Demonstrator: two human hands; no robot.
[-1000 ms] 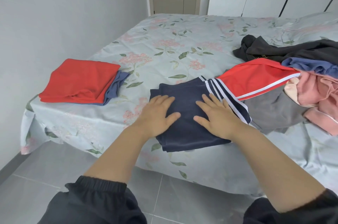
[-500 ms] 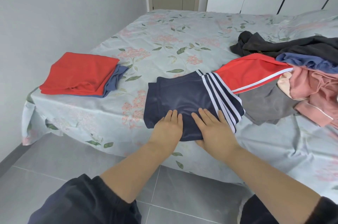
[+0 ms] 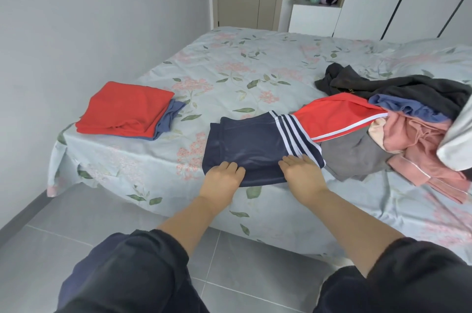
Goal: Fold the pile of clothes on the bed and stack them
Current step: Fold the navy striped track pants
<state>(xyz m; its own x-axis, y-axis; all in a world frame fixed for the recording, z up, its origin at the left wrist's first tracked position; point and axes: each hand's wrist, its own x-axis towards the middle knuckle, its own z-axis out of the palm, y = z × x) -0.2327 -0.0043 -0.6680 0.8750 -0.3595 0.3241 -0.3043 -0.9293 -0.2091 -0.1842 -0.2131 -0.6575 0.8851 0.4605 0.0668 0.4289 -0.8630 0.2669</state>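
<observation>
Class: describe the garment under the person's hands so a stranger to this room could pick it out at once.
Find the floral bed; at its near edge, between the folded red stack and the loose pile, lies the navy garment. Only it has white stripes on dark blue; the left hand and right hand are at its near edge.
</observation>
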